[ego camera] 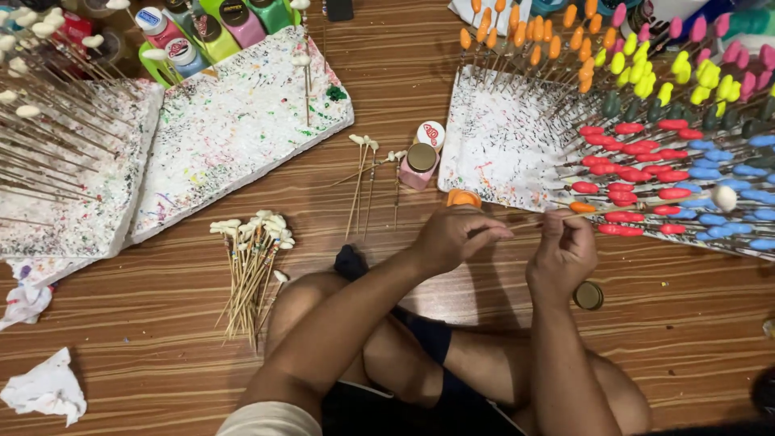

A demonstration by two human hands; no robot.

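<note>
My right hand (563, 250) pinches a thin wooden skewer (638, 205) whose white oval tip (723, 198) points right, over the board of painted pieces. My left hand (456, 236) is closed with its fingertips at the skewer's near end, beside an orange paint pot (463, 197). A white foam board (500, 137) in front of my hands holds several upright skewers with orange, yellow, pink, dark green, red and blue tips. My crossed legs lie below my hands.
A bundle of white-tipped skewers (252, 266) lies on the wooden floor at left, with loose ones (363, 182) nearby. Paint-speckled foam boards (234, 129), paint bottles (218, 28), a pink bottle (420, 165), a loose cap (588, 295) and crumpled tissues (44, 391) surround me.
</note>
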